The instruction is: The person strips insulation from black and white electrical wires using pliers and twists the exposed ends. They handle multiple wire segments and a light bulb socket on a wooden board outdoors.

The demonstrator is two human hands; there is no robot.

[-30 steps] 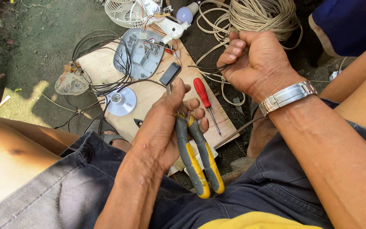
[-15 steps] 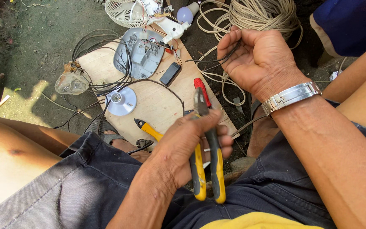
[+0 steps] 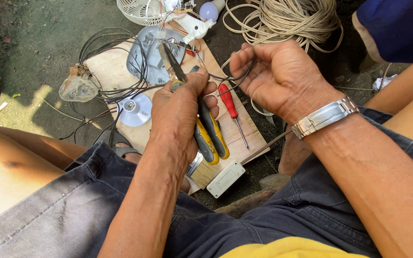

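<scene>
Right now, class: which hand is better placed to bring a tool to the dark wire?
Left. The left hand already holds the yellow-handled pliers, tips near the dark wire pinched in the right hand.

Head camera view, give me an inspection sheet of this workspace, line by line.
Surface: wooden board on dirt ground.
Job's things: yellow-handled pliers; thin dark wire.
Clutter: red screwdriver, paintbrush, white switch box, grey fan housing, white fan guard, bulb.
Hands: left hand grips the pliers; right hand pinches the wire.
Cables: coiled beige cord; black wires looped over the board.
Surroundings: blue cloth at top right.
</scene>
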